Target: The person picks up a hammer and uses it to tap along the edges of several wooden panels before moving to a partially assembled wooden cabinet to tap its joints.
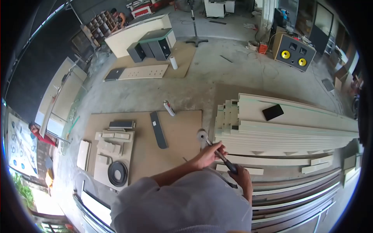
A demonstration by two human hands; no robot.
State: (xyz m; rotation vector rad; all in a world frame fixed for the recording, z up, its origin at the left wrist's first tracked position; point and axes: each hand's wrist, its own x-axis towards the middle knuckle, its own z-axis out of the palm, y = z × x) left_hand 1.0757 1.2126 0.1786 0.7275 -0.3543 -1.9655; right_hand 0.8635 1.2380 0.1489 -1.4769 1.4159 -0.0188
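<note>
I hold a mallet-like tool with a round pale-grey head (202,135) on a metal shaft, and its black grip (232,167) points back toward me. My left hand (209,156) is closed around the shaft, a little below the head. Lower and to the right, my right hand (242,178) wraps the grip end. The head overlaps the right edge of a brown sheet (182,132) on the floor. Right of my hands lies a tall stack of pale boards (279,134) with a black phone or tablet (273,112) on top.
On the brown sheet are a dark panel (159,130), a spray can (169,108), pale offcuts and a black coil (117,173). Long metal-like strips (299,194) lie to my right. A speaker cabinet (293,52) and a fan stand (195,40) are farther off. Two people are in the background.
</note>
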